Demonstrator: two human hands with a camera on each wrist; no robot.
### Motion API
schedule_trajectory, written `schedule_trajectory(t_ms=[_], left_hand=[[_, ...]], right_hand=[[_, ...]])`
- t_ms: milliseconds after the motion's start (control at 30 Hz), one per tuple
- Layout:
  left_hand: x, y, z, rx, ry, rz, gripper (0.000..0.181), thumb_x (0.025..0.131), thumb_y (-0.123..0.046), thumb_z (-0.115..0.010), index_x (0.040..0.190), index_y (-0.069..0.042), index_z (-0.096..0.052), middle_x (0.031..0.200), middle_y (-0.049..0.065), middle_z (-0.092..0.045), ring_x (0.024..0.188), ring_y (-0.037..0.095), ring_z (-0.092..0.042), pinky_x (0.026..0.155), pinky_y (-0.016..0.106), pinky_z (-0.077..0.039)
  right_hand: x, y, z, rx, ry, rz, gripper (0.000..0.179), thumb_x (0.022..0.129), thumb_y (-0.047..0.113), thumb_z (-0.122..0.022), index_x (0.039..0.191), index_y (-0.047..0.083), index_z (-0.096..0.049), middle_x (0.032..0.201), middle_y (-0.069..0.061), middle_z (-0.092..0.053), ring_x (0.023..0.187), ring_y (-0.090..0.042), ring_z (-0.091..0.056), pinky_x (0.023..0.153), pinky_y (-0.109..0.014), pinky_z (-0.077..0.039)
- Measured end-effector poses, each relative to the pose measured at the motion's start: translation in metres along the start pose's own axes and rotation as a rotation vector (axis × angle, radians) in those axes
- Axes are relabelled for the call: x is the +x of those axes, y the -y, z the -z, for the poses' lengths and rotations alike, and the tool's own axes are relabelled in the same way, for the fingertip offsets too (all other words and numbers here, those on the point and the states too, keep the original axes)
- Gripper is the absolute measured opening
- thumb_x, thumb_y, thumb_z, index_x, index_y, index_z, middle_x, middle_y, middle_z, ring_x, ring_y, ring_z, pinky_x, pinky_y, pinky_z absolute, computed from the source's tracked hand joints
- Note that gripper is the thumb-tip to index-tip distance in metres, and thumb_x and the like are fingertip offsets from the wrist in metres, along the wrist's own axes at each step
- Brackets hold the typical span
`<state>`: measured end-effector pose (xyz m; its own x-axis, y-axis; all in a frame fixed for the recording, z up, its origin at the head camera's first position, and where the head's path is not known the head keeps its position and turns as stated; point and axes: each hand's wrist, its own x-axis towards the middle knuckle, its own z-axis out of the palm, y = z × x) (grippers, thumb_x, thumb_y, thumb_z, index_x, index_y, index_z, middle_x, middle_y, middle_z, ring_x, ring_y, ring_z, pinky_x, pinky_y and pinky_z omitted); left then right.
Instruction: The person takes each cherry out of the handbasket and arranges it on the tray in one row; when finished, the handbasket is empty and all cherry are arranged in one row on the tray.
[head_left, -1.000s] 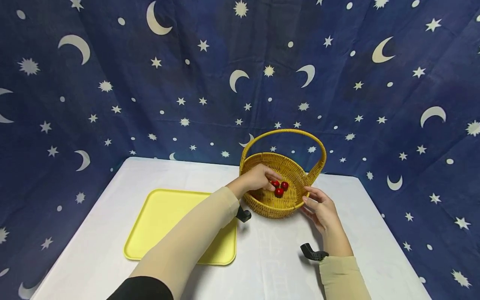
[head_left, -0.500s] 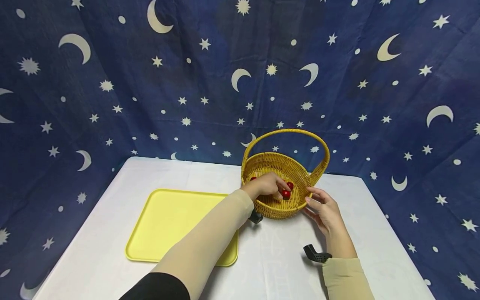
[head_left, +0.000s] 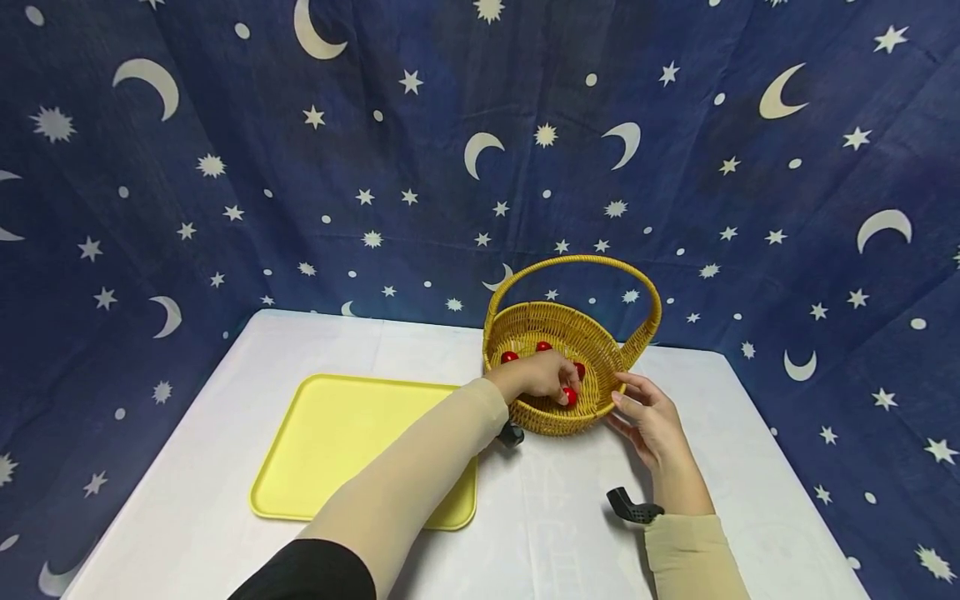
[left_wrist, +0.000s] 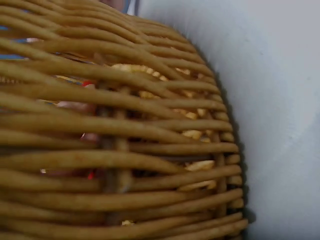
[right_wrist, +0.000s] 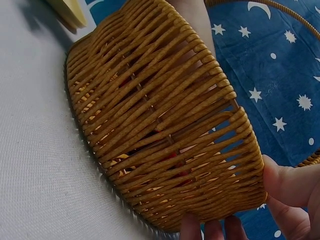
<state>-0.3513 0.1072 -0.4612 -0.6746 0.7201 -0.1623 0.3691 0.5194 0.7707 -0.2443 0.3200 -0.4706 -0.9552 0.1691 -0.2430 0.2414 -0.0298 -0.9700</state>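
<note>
A round wicker basket (head_left: pixel 558 427) with a tall arched handle stands at the back of the table. Several small, round, glossy red fruits lie inside it, one red fruit (head_left: pixel 543 346) behind my left hand (head_left: pixel 542 374). That hand reaches over the near left rim and pinches another red fruit (head_left: pixel 570 397) between thumb and fingers. My right hand (head_left: pixel 651 423) grips the basket's right rim, thumb at the edge and fingers against the outer wall. The left wrist view is mostly filled by the woven wall (left_wrist: pixel 115 145), which hides most of the left hand there.
To the left, a yellow rectangular tray (head_left: pixel 352 442) lies on the white tabletop (head_left: pixel 540 517), partly covered by my left forearm. A dark blue cloth (head_left: pixel 420 167) with moons and stars hangs behind the table. Black wrist mounts (head_left: pixel 632 507) stick out from both wrists.
My left hand has moved a little right and deeper into the basket, and its fingers have closed on a red fruit. The right hand stays at the rim.
</note>
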Motion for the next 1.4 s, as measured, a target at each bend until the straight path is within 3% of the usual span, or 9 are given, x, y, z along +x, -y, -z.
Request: schedule_trajectory(t_ms=[200, 333, 500, 733, 900, 1000, 1133, 1267, 1400], left_hand=[[-0.023, -0.006, 0.019, -0.062, -0.096, -0.091, 0.024, 0.091, 0.0, -0.083, 0.113, -0.009, -0.08, 0.109, 0.006, -0.078, 0.097, 0.012, -0.064, 0.087, 0.023, -0.052], [-0.052, -0.014, 0.032, -0.083, -0.141, -0.116, 0.025, 0.092, -0.003, -0.083, 0.114, -0.014, -0.08, 0.113, 0.002, -0.077, 0.103, 0.014, -0.066, 0.091, 0.027, -0.054], [-0.093, -0.017, 0.045, -0.118, -0.173, -0.142, 0.023, 0.095, -0.004, -0.08, 0.115, -0.015, -0.078, 0.12, 0.003, -0.077, 0.102, 0.016, -0.07, 0.087, 0.027, -0.057], [-0.145, 0.0, 0.056, -0.154, -0.244, -0.143, 0.022, 0.094, -0.005, -0.081, 0.113, -0.015, -0.079, 0.114, 0.002, -0.076, 0.089, 0.013, -0.065, 0.081, 0.027, -0.055], [-0.171, 0.018, 0.06, -0.145, -0.266, -0.124, 0.024, 0.092, -0.002, -0.081, 0.112, -0.015, -0.079, 0.113, 0.003, -0.077, 0.092, 0.014, -0.07, 0.085, 0.031, -0.057], [-0.183, 0.036, 0.058, -0.162, -0.276, -0.097, 0.024, 0.09, 0.002, -0.08, 0.11, -0.012, -0.079, 0.11, 0.006, -0.077, 0.09, 0.015, -0.072, 0.084, 0.032, -0.058], [-0.192, 0.061, 0.049, -0.183, -0.263, -0.016, 0.023, 0.089, 0.004, -0.08, 0.108, -0.01, -0.079, 0.107, 0.006, -0.078, 0.084, 0.013, -0.069, 0.076, 0.027, -0.055], [-0.193, 0.08, 0.039, -0.18, -0.245, 0.056, 0.023, 0.088, 0.003, -0.082, 0.106, -0.011, -0.08, 0.103, 0.004, -0.078, 0.08, 0.013, -0.063, 0.072, 0.027, -0.05], [-0.186, 0.091, 0.03, -0.136, -0.253, 0.089, 0.021, 0.087, 0.001, -0.084, 0.103, -0.013, -0.081, 0.098, 0.001, -0.077, 0.083, 0.014, -0.061, 0.08, 0.03, -0.05]], right_hand=[[0.002, -0.003, -0.008, 0.006, 0.013, 0.004, 0.048, 0.105, 0.008, -0.067, 0.152, 0.013, -0.055, 0.133, -0.001, -0.055, 0.112, -0.011, -0.066, 0.097, -0.035, -0.061], [0.004, -0.006, -0.012, -0.002, 0.006, -0.01, 0.048, 0.105, 0.007, -0.066, 0.152, 0.013, -0.055, 0.137, -0.003, -0.053, 0.113, -0.011, -0.065, 0.099, -0.036, -0.061], [0.004, -0.009, -0.013, 0.0, 0.003, -0.011, 0.047, 0.105, 0.006, -0.066, 0.151, 0.013, -0.055, 0.138, -0.004, -0.051, 0.116, -0.014, -0.065, 0.102, -0.039, -0.06], [0.001, -0.007, -0.008, 0.009, 0.007, -0.01, 0.047, 0.105, 0.008, -0.067, 0.15, 0.013, -0.056, 0.133, -0.001, -0.053, 0.109, -0.01, -0.067, 0.099, -0.037, -0.061], [0.0, -0.004, -0.004, 0.004, 0.004, -0.008, 0.047, 0.106, 0.009, -0.067, 0.151, 0.015, -0.056, 0.131, 0.0, -0.054, 0.112, -0.011, -0.066, 0.099, -0.035, -0.061], [0.0, -0.003, -0.003, 0.0, 0.003, -0.011, 0.048, 0.106, 0.009, -0.067, 0.152, 0.015, -0.055, 0.131, 0.001, -0.054, 0.114, -0.013, -0.066, 0.099, -0.035, -0.061], [0.001, -0.003, -0.002, 0.001, 0.007, -0.01, 0.049, 0.105, 0.01, -0.068, 0.152, 0.015, -0.055, 0.133, 0.001, -0.055, 0.114, -0.013, -0.067, 0.099, -0.035, -0.061], [0.001, -0.002, 0.0, 0.006, 0.005, -0.004, 0.049, 0.105, 0.01, -0.068, 0.151, 0.016, -0.056, 0.132, 0.001, -0.056, 0.113, -0.012, -0.068, 0.098, -0.035, -0.061], [0.001, -0.001, 0.002, 0.013, 0.006, 0.003, 0.048, 0.105, 0.01, -0.068, 0.151, 0.016, -0.056, 0.131, 0.001, -0.057, 0.112, -0.012, -0.068, 0.097, -0.035, -0.061]])
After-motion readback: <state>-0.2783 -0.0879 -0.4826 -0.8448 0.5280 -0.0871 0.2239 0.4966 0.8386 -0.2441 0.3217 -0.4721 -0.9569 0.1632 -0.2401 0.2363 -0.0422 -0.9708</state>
